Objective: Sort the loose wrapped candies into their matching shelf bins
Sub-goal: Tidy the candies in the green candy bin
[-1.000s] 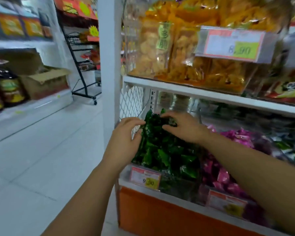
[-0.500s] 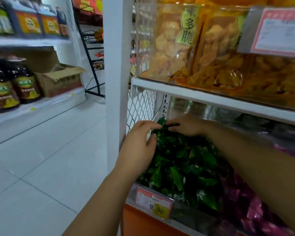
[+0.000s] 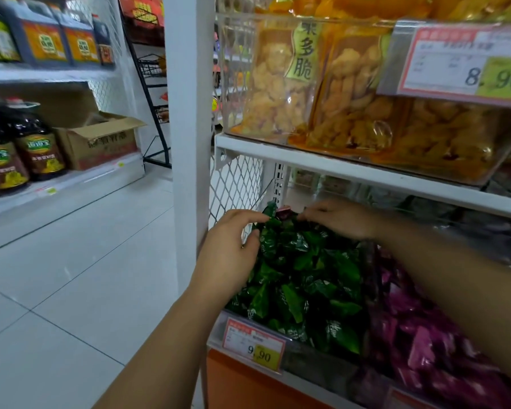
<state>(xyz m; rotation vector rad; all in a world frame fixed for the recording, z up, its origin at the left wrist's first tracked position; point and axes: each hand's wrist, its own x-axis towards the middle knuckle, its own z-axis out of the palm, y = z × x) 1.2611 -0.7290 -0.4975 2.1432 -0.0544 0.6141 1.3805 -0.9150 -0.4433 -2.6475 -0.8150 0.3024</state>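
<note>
A heap of green wrapped candies (image 3: 304,278) fills the leftmost clear bin (image 3: 310,360) on the lower shelf. One dark pink candy (image 3: 285,211) lies on top of the green heap at its back. My right hand (image 3: 340,219) reaches under the upper shelf, its curled fingertips touching that pink candy; whether it grips it is unclear. My left hand (image 3: 227,252) cups the left side of the green heap, thumb and fingers apart. A neighbouring bin to the right holds pink wrapped candies (image 3: 419,338).
The upper shelf board (image 3: 366,175) hangs low over both hands, loaded with orange snack bags (image 3: 351,113). A white post (image 3: 189,143) and mesh side panel stand left of the bin. A 9.90 price tag (image 3: 252,345) is on the bin front. Oil bottles (image 3: 21,154) and a cardboard box (image 3: 101,140) line the aisle.
The view has moved closer and to the left. Both hands have stayed at the back top of the green heap, and the pink candy now shows between them.
</note>
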